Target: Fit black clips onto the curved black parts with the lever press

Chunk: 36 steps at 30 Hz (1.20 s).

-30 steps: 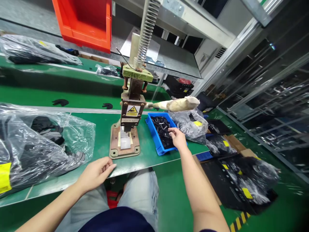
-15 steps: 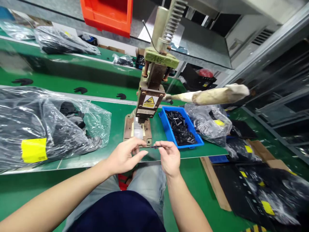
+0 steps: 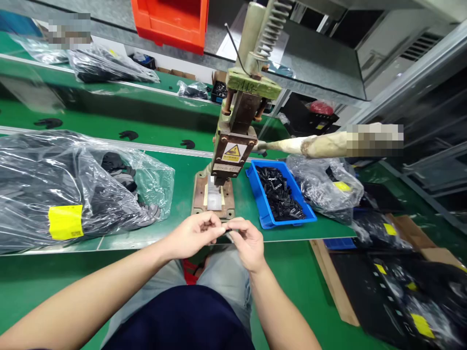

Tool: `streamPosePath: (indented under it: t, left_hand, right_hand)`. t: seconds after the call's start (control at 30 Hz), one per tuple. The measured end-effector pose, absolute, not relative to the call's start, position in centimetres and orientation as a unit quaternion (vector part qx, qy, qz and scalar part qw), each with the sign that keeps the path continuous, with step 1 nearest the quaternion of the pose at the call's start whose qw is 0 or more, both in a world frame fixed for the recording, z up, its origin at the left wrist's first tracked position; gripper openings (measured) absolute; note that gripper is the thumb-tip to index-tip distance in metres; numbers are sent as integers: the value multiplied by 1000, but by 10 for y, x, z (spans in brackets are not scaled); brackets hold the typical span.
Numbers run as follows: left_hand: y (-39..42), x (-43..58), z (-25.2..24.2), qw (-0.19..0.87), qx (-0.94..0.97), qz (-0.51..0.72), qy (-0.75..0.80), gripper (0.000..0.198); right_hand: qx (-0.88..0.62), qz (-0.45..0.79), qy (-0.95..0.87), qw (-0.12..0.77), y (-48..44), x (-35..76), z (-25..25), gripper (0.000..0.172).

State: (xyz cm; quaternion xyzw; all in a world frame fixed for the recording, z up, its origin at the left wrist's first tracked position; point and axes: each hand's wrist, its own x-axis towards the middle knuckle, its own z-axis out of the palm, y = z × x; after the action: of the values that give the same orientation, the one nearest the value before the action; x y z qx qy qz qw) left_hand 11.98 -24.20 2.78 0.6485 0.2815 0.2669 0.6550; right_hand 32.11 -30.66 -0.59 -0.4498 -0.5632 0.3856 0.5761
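Near the table's front edge, my left hand [image 3: 195, 235] and my right hand [image 3: 248, 242] meet at their fingertips. Between them is a small dark piece [image 3: 228, 231], mostly covered by the fingers; it looks like a black plastic part. Both hands are closed in a pinch on it. Just beyond the hands stands a hand press [image 3: 233, 146] with a warning label, its ram above a brown metal base [image 3: 199, 194]. A pale block [image 3: 214, 200] sits on that base. Right of the press, a blue bin [image 3: 263, 214] holds many small black parts [image 3: 279, 192].
A clear plastic bag [image 3: 105, 194] of dark curved pieces lies on the left. The press's wrapped lever [image 3: 321, 145] sticks out to the right above another bag [image 3: 323, 187]. An orange bin [image 3: 170, 24] sits on the shelf overhead. Dark curved pieces [image 3: 129, 135] lie farther back.
My hands have come together: the left fingertips, apart from the black piece before, now meet the right ones at it. The whole view has shifted slightly.
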Motion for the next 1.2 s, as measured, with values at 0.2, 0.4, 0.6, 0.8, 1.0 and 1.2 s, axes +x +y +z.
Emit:
streamPosePath:
  t: [0.2, 0.4, 0.6, 0.8, 1.0, 1.2]
  left_hand:
    - [-221, 120, 7, 783, 529, 229, 231, 48]
    - [-147, 110, -23, 512, 654, 388, 400, 33]
    - [-115, 121, -26, 260, 840, 305, 365, 20]
    - [-110, 130, -24, 220, 880, 280, 315, 24]
    - [-108, 130, -24, 232, 875, 288, 314, 21]
    - [-113, 130, -20, 234, 871, 290, 322, 18]
  right_hand:
    - [-460, 359, -629, 513, -299, 336, 17, 29]
    - [-466, 110, -565, 672, -257, 394, 102, 39]
    - [-311, 91, -677, 661, -228, 396, 213, 59]
    - [-302, 160, -709, 617, -223, 367, 222, 30]
    - [-314, 63, -699, 639, -255, 356, 155, 38]
    - [-344, -16, -717, 606, -276, 360, 79, 21]
